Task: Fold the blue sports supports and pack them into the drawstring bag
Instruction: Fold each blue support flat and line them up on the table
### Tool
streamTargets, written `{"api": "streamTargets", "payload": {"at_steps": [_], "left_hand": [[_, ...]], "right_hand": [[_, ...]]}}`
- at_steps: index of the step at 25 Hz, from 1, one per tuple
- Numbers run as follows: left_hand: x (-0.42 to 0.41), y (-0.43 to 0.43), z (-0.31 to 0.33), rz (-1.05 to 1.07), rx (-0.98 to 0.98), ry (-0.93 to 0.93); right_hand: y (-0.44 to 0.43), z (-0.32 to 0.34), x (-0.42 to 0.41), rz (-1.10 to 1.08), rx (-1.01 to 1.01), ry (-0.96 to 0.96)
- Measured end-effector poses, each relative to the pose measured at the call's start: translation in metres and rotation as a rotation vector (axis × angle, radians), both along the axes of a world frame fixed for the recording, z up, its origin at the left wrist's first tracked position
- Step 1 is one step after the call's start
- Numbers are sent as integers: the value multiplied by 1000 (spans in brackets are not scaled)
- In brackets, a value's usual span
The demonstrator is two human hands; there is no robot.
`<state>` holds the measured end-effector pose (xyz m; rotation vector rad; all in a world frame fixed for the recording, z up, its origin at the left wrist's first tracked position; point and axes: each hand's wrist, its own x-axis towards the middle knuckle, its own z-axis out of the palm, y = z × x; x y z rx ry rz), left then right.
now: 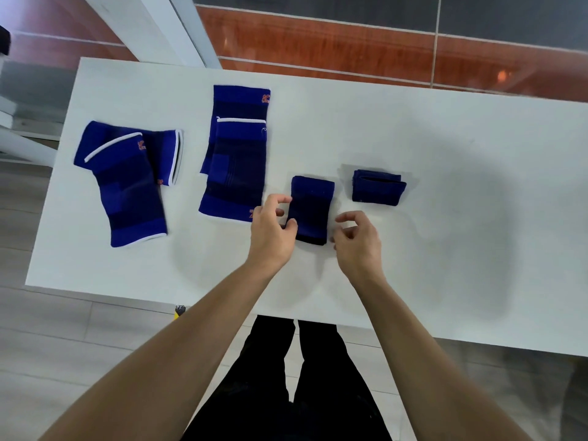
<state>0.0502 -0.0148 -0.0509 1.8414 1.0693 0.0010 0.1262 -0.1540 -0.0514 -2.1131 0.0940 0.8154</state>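
Hovering your hands on either side of a folded support on the white table.

Your left hand sits just left of it, fingers loosely curled, thumb seemingly brushing its lower left edge without clamping it. Your right hand hangs just right of it, apart, fingers loosely curled and holding nothing. A second folded support lies near, further right. Unfolded supports lie flat to the left in overlapping pairs: one pair just beside your left hand, another pair near the table's left end.

White table, pale grey floor tiles — glossy red-brown and grey panels beyond, white frame.
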Motion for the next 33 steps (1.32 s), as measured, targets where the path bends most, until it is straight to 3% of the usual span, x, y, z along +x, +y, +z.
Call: {"api": "streamTargets", "payload": {"at_steps": [3, 5, 11, 16, 20, 27, 30, 33], "left_hand": [[-13, 2, -3, -43, -150, -21], [-21, 1, -6, -69, -220, 3], [-23, -5, 3, 122, -474, 12], [-34, -1, 2, -405, -50, 100], [-23, -3, -2, -327, -3, 88], [0, -5, -8, -247, 106, 226], [5, -8, -7, -216, 342, 185], [4, -9, -16, -392, 745, -47]], "right_hand": [[-26, -9, -7, 446, -81, -429], [-35, -15, -12, 692, -183, -592], [-42, -24, -14, 599, -116, -598], [-36, -26, -8, 427, -105, -309], [-25, -25, -1, 388, -140, -215], [-3, -28, 8, 371, -341, -251], [3, -25, 16, 398, -390, -224], [4, -23, 19, 411, -408, -217]]}}
